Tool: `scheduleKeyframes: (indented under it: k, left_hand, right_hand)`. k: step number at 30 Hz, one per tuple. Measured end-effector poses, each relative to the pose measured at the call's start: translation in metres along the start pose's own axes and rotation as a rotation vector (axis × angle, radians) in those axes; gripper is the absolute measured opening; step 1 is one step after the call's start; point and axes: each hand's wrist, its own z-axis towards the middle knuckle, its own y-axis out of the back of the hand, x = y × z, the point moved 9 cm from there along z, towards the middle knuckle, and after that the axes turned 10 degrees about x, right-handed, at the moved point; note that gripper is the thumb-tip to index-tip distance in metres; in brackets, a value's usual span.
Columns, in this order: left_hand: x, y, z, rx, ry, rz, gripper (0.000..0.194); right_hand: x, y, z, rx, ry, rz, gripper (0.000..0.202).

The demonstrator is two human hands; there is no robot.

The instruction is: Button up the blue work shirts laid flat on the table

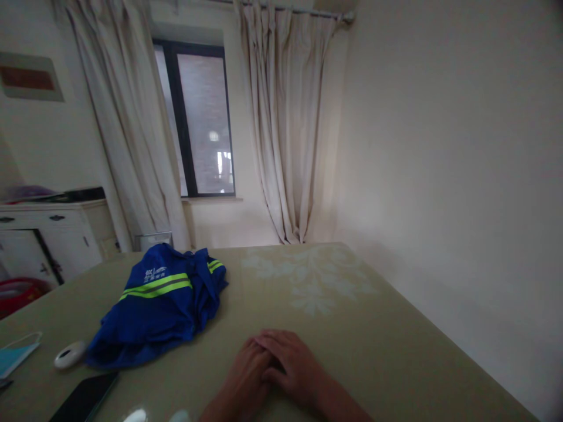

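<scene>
My left hand (247, 370) rests on the table near its front edge, its fingers curled together and partly covered. Laid over it is my right hand (294, 358), whose fingers wrap across the left one. No object shows between the two. To the left lies a crumpled blue jacket (160, 316) with yellow-green reflective stripes and white lettering. A black phone (85, 398) lies nearer to me, with a small white oval device (70, 355) beside the jacket. A blue face mask (16, 357) is at the far left.
The olive-green tabletop (352, 351) carries a pale floral pattern and meets a wall (461, 176) on the right. A white cabinet (70, 231) and a red basin (24, 293) stand at left. Behind are curtains (290, 117) and a window (206, 123).
</scene>
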Motion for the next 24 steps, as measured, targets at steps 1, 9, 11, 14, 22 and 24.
scheduleKeyframes:
  k: [1, 9, 11, 14, 22, 24]
  left_hand:
    - [-0.006, 0.003, 0.002, 0.012, -0.022, -0.010, 0.045]
    - [-0.037, 0.018, 0.014, 0.040, -0.102, 0.050, 0.041]
    - [-0.032, 0.010, 0.013, 0.023, -0.099, 0.095, 0.033]
    - [-0.026, -0.003, 0.012, 0.028, -0.104, 0.172, 0.027]
    - [0.019, 0.042, -0.002, -0.076, 0.139, 0.332, 0.019]
    - [0.054, 0.075, -0.025, -0.204, 0.360, 0.396, 0.025]
  right_hand:
    - [-0.002, 0.002, -0.002, -0.005, -0.016, 0.018, 0.060]
    - [-0.030, -0.001, -0.004, -0.050, -0.111, 0.012, 0.060]
    - [-0.034, -0.005, -0.002, -0.059, -0.098, 0.023, 0.061]
    - [-0.034, -0.008, 0.000, -0.073, -0.085, 0.015, 0.059]
    - [-0.042, 0.008, -0.005, -0.201, -0.204, -0.049, 0.026]
    - [-0.053, 0.016, -0.011, -0.262, -0.247, -0.005, 0.022]
